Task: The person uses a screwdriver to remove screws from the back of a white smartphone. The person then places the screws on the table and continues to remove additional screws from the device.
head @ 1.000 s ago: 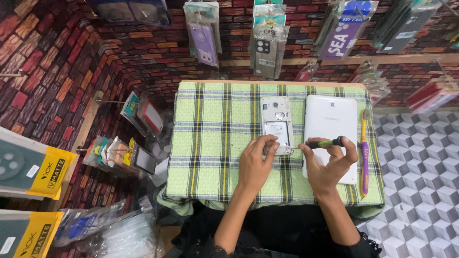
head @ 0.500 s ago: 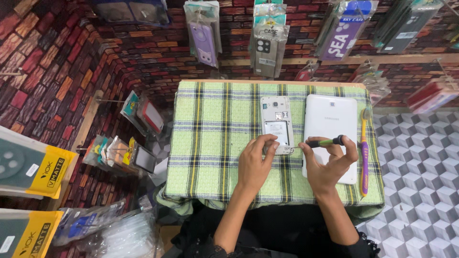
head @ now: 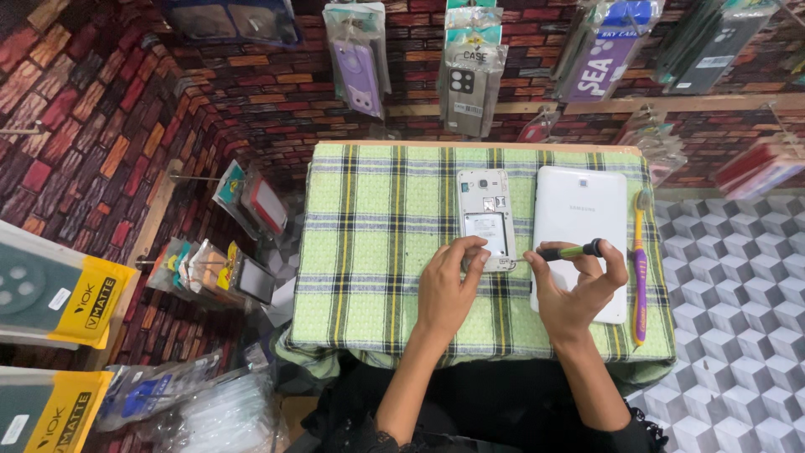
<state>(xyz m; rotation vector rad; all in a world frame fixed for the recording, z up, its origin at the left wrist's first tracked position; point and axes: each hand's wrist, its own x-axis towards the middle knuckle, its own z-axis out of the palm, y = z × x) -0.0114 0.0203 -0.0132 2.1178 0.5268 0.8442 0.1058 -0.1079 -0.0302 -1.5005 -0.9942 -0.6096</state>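
Nothing has shifted much since the earlier frame: both hands keep their places over the green, yellow and black checked cloth (head: 377, 252) on the small table.

A white opened phone with its back cover off (head: 485, 216) lies on the cloth, long axis running away from the person, camera end far.

The left hand (head: 449, 289) rests curled on its near end, fingertips pressing it down. The right hand (head: 579, 289) pinches a slim screwdriver with a green and black handle (head: 568, 250), lying crosswise, tip pointing left at the phone's near corner.

Just right of the phone lies a white tablet, back side up (head: 580, 218), parallel to it.

A yellow and purple toothbrush (head: 640, 268) lies along the cloth's right edge.

Clear packets holding phone cases (head: 471, 75) hang on the brick-patterned wall; yellow and grey boxes (head: 59, 289) sit at left.
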